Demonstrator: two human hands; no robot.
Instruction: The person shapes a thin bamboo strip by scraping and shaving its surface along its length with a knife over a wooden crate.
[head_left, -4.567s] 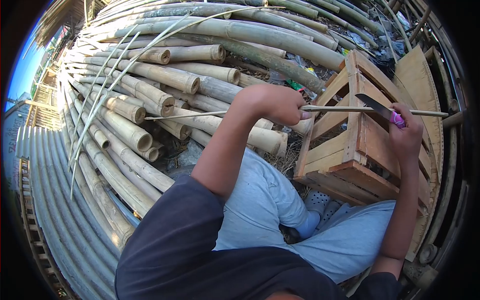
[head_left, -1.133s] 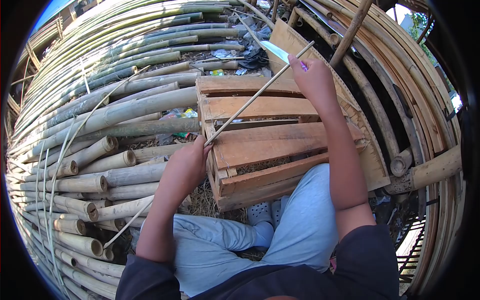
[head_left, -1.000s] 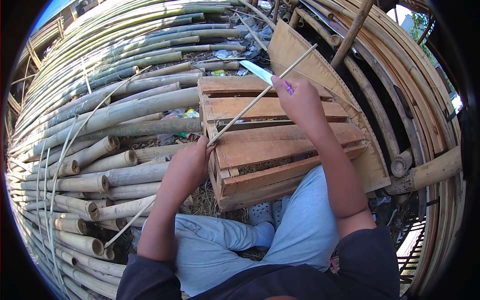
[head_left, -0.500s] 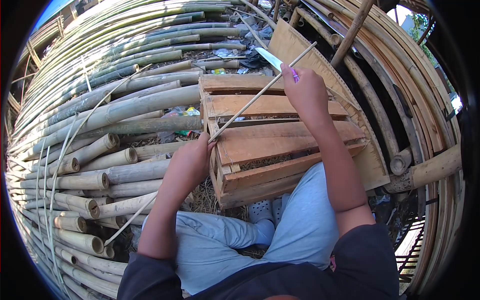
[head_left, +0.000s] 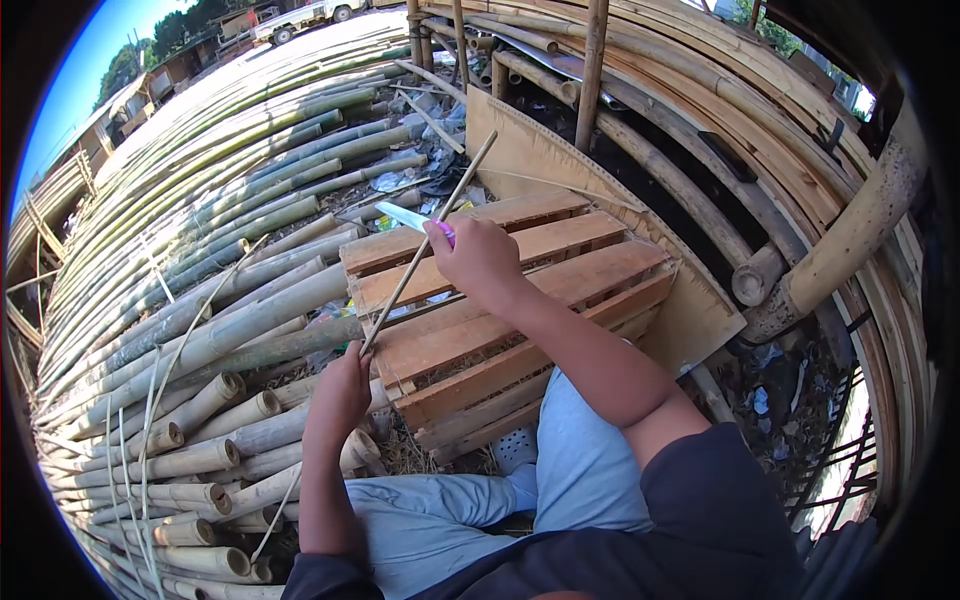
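Observation:
My right hand (head_left: 478, 258) is closed round the purple handle of a knife (head_left: 402, 217), whose pale blade points up and left. The blade meets a long thin bamboo strip (head_left: 455, 200) that slants across a wooden crate (head_left: 520, 285). Lower down, my left hand (head_left: 340, 393) grips this strip beside the crate's left corner. The strip's thin tail shows again below my left forearm, over the bamboo poles. Part of the knife handle is hidden by my right fingers.
Many bamboo poles (head_left: 280, 320) lie stacked on the left. Behind the crate leans a thin brown board (head_left: 600, 200). Long timber planks (head_left: 690, 75) and a thick bamboo post (head_left: 850, 230) stand on the right. Far back is a white truck (head_left: 305, 18).
The view has turned upward, bringing the truck and sky into sight. My right hand with the knife has come closer to my left hand, leaving more of the strip beyond it.

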